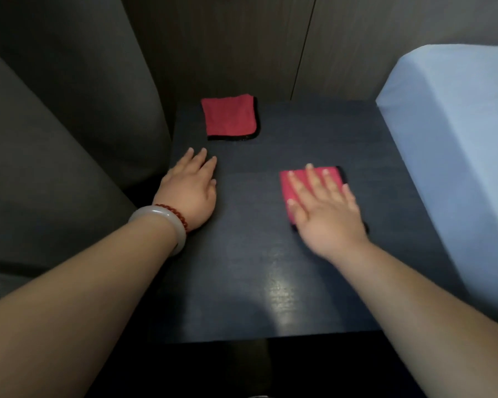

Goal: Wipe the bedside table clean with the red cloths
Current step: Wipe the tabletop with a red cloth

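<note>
Grey upholstered seat [55, 139] at left. Light blue sheeted mattress [457, 153] at right. Dark wood-panelled wall [242, 38] to the rear, vertical seams visible.

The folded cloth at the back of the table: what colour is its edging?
Black trim on the red folded cloth, seen in the head view.

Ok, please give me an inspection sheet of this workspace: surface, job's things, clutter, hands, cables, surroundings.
Surface: dark bedside table, light glare near its front edge.
Job's things: far red cloth folded at the back left; near red cloth under the right hand.
Clutter: nothing seen.
Hands: left hand flat on bare table; right hand flat, pressing the near red cloth.
Cables: nothing seen.
Surroundings: blue-sheeted bed at right, grey upholstery at left, dark wall panel behind.
</note>
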